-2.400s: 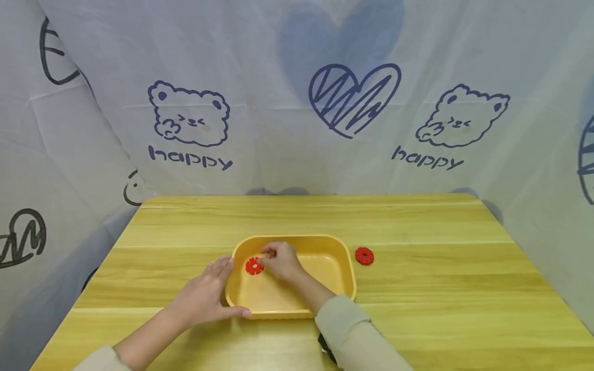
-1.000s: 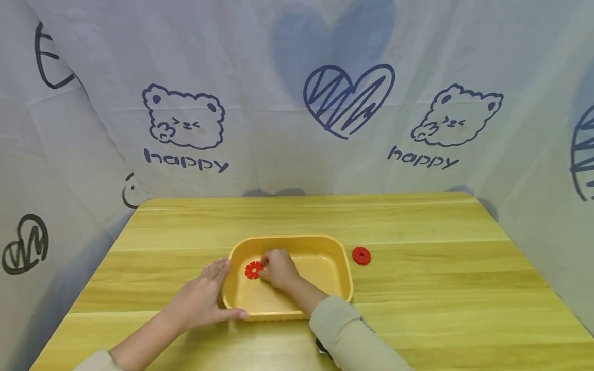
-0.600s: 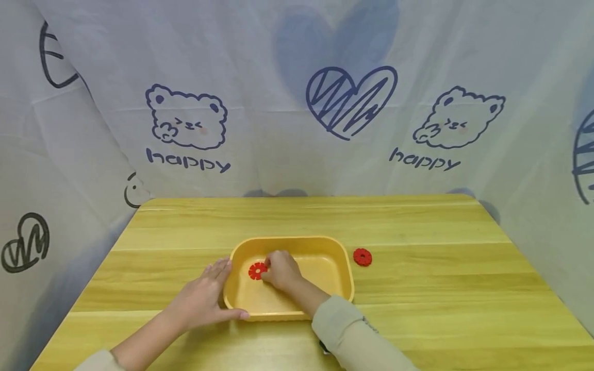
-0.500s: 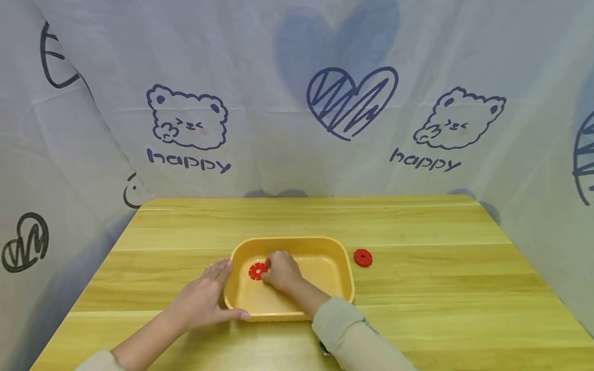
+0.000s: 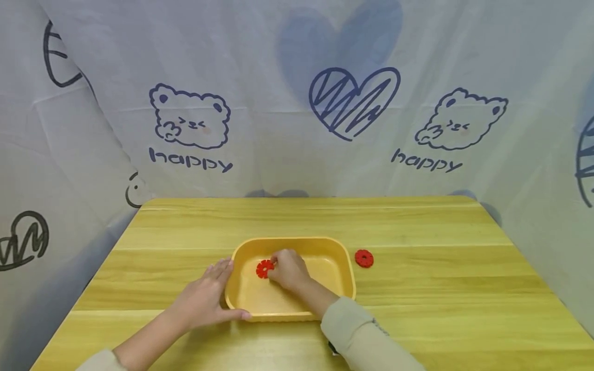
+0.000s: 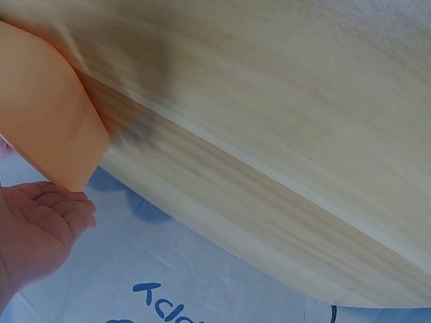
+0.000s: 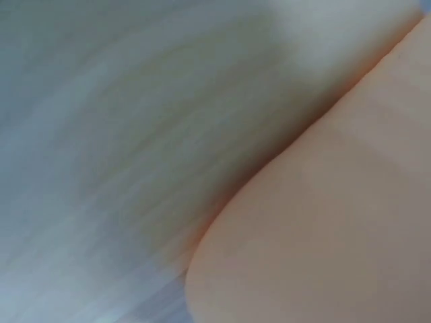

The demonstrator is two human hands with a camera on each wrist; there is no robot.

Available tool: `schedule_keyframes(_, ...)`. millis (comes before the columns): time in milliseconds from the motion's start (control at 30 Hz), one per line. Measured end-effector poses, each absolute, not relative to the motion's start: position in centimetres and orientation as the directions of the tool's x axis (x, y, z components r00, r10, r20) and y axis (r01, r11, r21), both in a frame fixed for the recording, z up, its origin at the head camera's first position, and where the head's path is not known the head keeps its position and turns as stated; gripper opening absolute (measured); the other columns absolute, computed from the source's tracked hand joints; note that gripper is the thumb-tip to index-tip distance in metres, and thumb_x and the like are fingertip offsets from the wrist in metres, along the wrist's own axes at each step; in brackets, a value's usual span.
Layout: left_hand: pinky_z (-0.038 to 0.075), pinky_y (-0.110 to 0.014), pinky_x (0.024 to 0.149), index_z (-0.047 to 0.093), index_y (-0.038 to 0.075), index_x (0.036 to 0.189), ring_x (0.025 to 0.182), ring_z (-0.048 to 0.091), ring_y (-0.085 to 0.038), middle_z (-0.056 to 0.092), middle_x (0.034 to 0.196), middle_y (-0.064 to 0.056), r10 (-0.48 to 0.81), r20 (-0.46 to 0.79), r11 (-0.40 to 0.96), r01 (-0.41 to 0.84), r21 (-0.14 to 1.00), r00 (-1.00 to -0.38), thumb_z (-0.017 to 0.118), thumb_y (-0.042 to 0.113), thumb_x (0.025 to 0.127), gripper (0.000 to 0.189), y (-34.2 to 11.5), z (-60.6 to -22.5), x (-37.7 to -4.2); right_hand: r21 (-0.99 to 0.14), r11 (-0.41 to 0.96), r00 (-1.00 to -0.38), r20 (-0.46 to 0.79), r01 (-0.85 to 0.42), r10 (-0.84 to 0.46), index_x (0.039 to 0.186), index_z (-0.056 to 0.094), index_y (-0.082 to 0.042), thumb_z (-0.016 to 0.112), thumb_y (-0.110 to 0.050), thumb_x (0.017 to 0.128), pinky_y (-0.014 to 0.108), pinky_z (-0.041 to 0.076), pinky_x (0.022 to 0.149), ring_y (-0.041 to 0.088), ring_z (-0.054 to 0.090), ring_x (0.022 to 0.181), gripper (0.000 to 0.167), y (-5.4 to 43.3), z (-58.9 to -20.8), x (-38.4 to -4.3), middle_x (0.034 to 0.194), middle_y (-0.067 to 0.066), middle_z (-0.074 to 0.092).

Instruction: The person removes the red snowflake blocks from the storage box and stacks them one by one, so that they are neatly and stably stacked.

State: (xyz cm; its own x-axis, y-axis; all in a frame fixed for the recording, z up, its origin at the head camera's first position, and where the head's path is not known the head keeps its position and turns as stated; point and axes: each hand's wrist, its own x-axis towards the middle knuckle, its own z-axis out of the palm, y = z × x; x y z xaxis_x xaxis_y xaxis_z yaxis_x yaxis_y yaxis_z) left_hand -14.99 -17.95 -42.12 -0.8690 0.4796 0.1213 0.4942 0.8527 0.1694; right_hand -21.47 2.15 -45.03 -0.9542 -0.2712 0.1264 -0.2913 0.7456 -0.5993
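Note:
A yellow tray [image 5: 297, 315] with raised walls stands on the table. My left hand [image 5: 206, 296] lies along its left end, fingers straight against the outer wall and thumb at the front rim; the left wrist view shows that hand [image 6: 40, 229] touching the tray's edge [image 6: 57, 128]. Inside the tray, toward the left, my right hand [image 5: 290, 270] pinches the right edge of a flat red notched disc [image 5: 263, 269] with a hole in its middle. The other right fingers are curled and partly hidden. The right wrist view is filled by the blurred tray wall.
Another red notched disc [image 5: 364, 258], apparently stacked on one more, lies on the wooden table [image 5: 441, 288] just right of the tray. A small black object [image 5: 332, 348] shows beside the right sleeve. A printed white cloth [image 5: 278, 129] hangs behind the table.
The red disc in the tray has shifted to the right together with my right hand, whose fingers have closed in on its edge. My left hand has stayed at the tray's left end.

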Motion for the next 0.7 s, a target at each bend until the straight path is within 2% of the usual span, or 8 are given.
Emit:
schedule_keyframes(267,0.042,-0.05,0.102,0.038,-0.012,0.135,0.129,0.041,-0.041,0.039,0.14,-0.029,0.477,0.112,0.855,0.489,0.17,-0.872,0.061,0.073,0.067,0.112,-17.9,-42.0,-15.0,-0.625,0.715,-0.945,0.131,-0.313,-0.299,0.086,0.069,0.001,0.07,-0.004,0.073,0.015,0.035,0.048,0.005,0.04,0.052,0.014,3.1,-45.1,-21.5,0.058,-0.003,0.05)
schedule_keyframes(500,0.042,-0.049,0.102,0.038,-0.012,0.135,0.13,0.04,-0.04,0.039,0.141,-0.028,0.474,0.107,0.858,0.485,0.17,-0.874,0.061,0.073,0.067,0.111,-17.9,-42.0,-15.0,-0.6,0.676,-0.904,0.268,-0.427,-0.333,0.084,0.069,0.001,0.068,-0.004,0.072,0.014,0.034,0.049,0.005,0.04,0.056,0.013,3.8,-45.2,-21.3,0.061,-0.002,0.05)
schedule_keyframes(700,0.042,-0.049,0.102,0.038,-0.012,0.135,0.129,0.041,-0.04,0.04,0.14,-0.029,0.474,0.107,0.857,0.486,0.17,-0.874,0.061,0.072,0.067,0.111,-17.9,-41.9,-15.0,-0.597,0.634,-0.87,0.372,-0.492,-0.325,0.083,0.068,0.002,0.071,-0.005,0.072,0.014,0.037,0.054,0.005,0.04,0.058,0.013,4.0,-45.3,-20.9,0.063,0.003,0.054)
